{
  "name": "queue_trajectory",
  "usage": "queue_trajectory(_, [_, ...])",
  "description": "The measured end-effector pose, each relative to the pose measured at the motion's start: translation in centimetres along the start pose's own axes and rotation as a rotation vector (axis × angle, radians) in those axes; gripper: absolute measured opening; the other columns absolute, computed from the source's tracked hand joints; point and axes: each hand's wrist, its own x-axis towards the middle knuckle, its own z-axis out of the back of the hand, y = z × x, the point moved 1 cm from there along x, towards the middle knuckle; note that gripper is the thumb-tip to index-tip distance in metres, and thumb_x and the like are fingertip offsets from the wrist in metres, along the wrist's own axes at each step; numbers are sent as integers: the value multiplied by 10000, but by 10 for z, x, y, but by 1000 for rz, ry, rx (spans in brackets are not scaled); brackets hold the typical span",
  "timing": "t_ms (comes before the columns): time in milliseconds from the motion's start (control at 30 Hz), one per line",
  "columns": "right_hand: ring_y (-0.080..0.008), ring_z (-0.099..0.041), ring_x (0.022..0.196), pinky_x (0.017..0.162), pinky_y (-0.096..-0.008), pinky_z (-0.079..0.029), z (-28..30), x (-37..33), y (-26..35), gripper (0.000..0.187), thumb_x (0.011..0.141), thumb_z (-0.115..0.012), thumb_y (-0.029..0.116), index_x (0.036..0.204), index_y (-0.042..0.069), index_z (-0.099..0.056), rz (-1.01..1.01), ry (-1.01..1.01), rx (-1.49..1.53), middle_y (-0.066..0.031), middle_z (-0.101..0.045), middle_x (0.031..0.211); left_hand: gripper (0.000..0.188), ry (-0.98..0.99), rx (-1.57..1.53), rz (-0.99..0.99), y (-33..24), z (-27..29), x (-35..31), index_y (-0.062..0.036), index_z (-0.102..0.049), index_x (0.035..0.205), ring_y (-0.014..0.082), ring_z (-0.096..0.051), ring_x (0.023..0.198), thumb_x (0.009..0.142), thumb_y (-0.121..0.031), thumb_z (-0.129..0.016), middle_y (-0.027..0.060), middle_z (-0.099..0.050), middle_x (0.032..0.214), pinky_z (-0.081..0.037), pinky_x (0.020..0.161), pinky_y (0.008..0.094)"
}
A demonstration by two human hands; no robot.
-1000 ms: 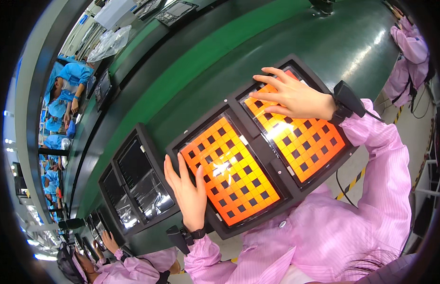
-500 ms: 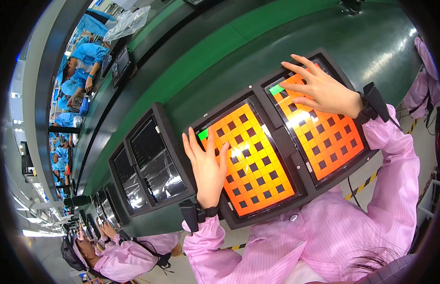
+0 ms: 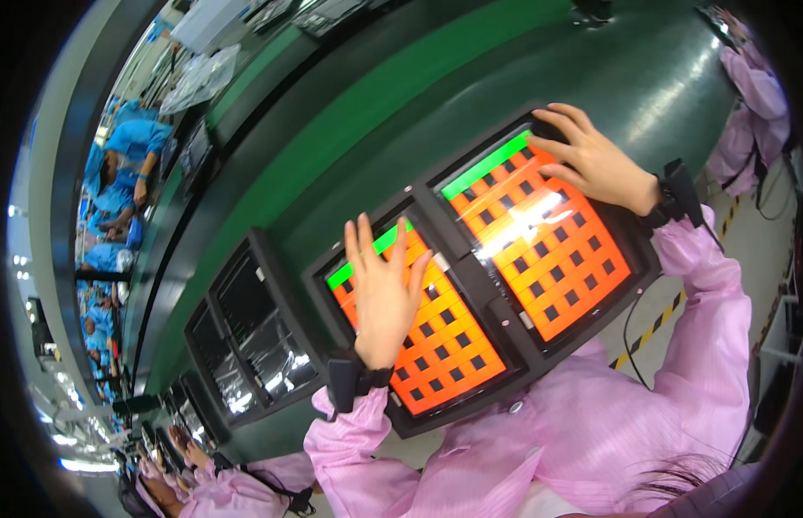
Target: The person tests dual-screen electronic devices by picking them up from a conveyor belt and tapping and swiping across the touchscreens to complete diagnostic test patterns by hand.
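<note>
A black tray (image 3: 449, 233) in front of me holds two lit touch screens side by side. Both the left screen (image 3: 453, 345) and the right screen (image 3: 553, 259) show a checkered orange grid with a green strip along the top. My left hand (image 3: 386, 302) lies over the left screen, fingers spread, a fingertip at the right end of its green strip; the palm hides part of the grid. At the right screen's upper right corner is my right hand (image 3: 600, 164), fingers apart, one fingertip at the green strip's end. Neither hand holds anything.
Left of my tray stands a second black tray (image 3: 285, 298) with two dark, shiny screens. Both rest on a green workbench (image 3: 384, 112). A co-worker in pink (image 3: 237, 492) sits at lower left; people in blue (image 3: 129, 151) work beyond the bench's far edge. A cable (image 3: 630, 337) hangs nearby.
Both hands' fingertips have slid rightward along the tops of the screens. The green patches have grown from short blocks into long strips, and yellow cells have turned orange. The view has shifted slightly.
</note>
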Motion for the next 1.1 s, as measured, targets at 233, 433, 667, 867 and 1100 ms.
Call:
queue_trajectory(233, [-375, -328, 1358, 1079, -448, -402, 2, -3, 3, 390, 940, -605, 332, 1212, 54, -625, -7, -12, 28, -184, -424, 1422, 477, 28, -7, 25, -1, 5, -6, -114, -524, 1393, 468, -164, 1443, 957, -290, -609, 296, -246, 1523, -301, 1122, 517])
queue_trajectory(433, [-362, -256, 1409, 1092, -486, -384, 10, -25, 5, 368, 919, -626, 247, 1242, 72, -631, -42, 67, 63, -136, -365, 1491, 492, 53, -38, 14, -16, 8, -22, -92, -537, 1371, 472, -177, 1432, 934, -288, -646, 291, -279, 1500, -328, 1107, 527])
queue_trajectory(667, [-392, -320, 1372, 1061, -481, -409, 30, -67, 25, 317, 915, -639, 280, 1187, 120, -677, -9, 51, 82, -125, -421, 1460, 512, 139, -4, -90, -37, 17, -54, -110, -542, 1374, 479, -174, 1429, 916, -305, -665, 255, -257, 1519, -310, 1113, 543])
queue_trajectory(867, [-419, -294, 1387, 1081, -518, -382, 45, -121, 40, 341, 926, -610, 351, 1185, 143, -688, -28, 98, 71, -119, -402, 1484, 560, 250, -30, -143, -50, 28, -87, -118, -534, 1387, 483, -171, 1433, 875, -272, -699, 264, -234, 1535, -302, 1112, 555])
queue_trajectory(1100, [-434, -300, 1382, 1080, -533, -382, 59, -161, 55, 360, 920, -594, 417, 1157, 172, -713, -2, 121, 97, -125, -430, 1463, 604, 353, -70, -173, -56, 32, -119, -166, -545, 1388, 519, -165, 1421, 825, -275, -734, 265, -231, 1539, -311, 1094, 567])
